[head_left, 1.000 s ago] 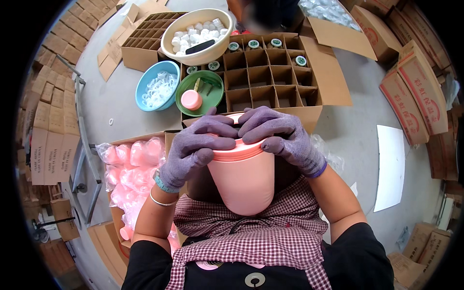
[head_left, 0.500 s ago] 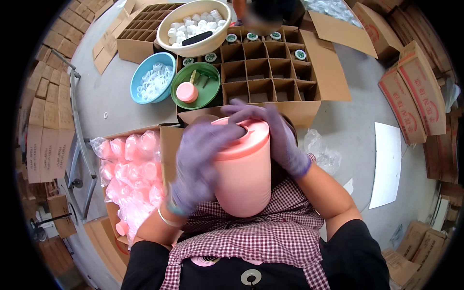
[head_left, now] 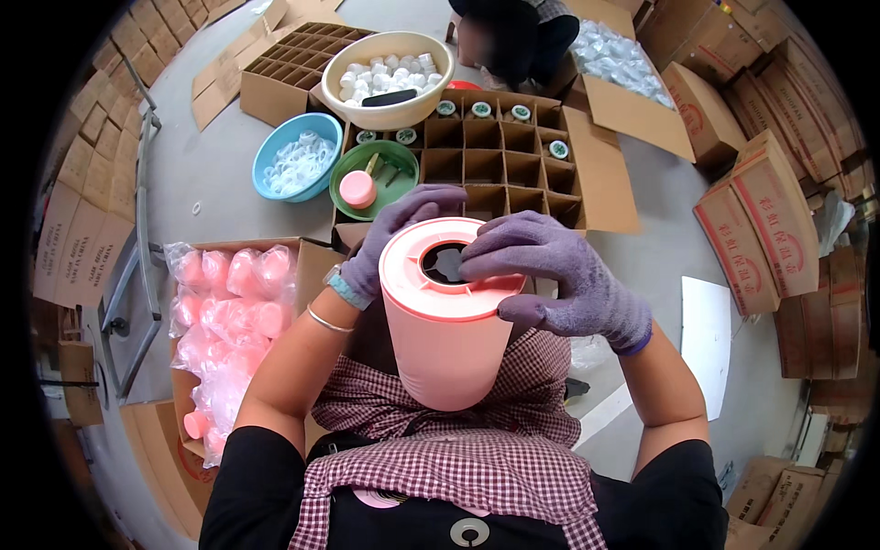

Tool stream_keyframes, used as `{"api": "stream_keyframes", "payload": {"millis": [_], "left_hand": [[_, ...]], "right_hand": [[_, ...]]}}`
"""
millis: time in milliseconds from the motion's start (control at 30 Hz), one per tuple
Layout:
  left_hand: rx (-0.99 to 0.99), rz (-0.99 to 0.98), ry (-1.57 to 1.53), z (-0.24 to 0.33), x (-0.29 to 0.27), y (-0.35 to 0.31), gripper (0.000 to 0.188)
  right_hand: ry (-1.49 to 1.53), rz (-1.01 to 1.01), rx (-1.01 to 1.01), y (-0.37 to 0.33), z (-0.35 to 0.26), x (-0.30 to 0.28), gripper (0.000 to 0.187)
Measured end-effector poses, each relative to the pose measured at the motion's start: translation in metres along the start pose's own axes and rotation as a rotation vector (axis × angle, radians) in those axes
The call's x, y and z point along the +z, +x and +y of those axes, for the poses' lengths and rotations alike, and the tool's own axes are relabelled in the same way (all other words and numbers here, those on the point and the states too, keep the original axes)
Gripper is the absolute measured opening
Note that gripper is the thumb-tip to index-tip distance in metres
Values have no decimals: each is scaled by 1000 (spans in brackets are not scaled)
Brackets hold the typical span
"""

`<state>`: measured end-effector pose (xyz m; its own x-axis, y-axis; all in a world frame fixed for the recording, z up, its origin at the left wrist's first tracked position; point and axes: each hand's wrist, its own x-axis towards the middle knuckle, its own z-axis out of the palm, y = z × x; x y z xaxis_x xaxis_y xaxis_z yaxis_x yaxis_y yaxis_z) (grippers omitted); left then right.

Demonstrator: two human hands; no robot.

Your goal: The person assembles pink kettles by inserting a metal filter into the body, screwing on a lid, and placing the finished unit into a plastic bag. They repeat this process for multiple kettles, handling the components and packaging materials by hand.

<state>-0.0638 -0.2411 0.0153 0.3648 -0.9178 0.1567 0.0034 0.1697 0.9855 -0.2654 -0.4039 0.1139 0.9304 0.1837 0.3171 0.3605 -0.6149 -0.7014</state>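
A tall pink cylindrical casing (head_left: 446,357) stands against my apron, leaning a little. Its top is a pink ring (head_left: 411,291) around a dark round opening (head_left: 444,264). Wearing a purple-grey glove, my left hand (head_left: 380,243) wraps round the far left side of the casing. My right hand (head_left: 577,275), gloved alike, lies over the ring's right side. Its fingertips reach the edge of the opening, and its thumb presses near the outer rim. The casing's lower end is out of sight.
Left, a carton holds bagged pink parts (head_left: 243,312). Ahead are a divided carton (head_left: 486,165) with several capped bottles, a green bowl (head_left: 408,188), a blue basin (head_left: 275,183) of white rings and a cream basin (head_left: 335,78) of white caps. A person (head_left: 513,37) is beyond; cartons (head_left: 756,225) stand right.
My left hand has gone from the casing's near left side to its far side. My right hand has moved from the far right edge to over the ring, whose opening now shows.
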Motion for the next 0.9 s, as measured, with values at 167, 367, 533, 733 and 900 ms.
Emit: {"api": "stream_keyframes", "payload": {"millis": [167,367,533,733,900], "left_hand": [[183,-82,-553,-5,10,-29,52],[298,-12,-381,10,-3,-43,66],[272,-144,-186,10,-16,-37,47],[373,-136,-171,11,-16,-33,43],[337,-183,-70,22,-28,-45,36]], "right_hand": [[331,296,31,-7,10,48,41],[349,382,18,-3,30,59,54],[443,369,10,-5,43,62,53],[454,339,-80,10,54,51,47],[524,310,-64,14,54,61,33]]}}
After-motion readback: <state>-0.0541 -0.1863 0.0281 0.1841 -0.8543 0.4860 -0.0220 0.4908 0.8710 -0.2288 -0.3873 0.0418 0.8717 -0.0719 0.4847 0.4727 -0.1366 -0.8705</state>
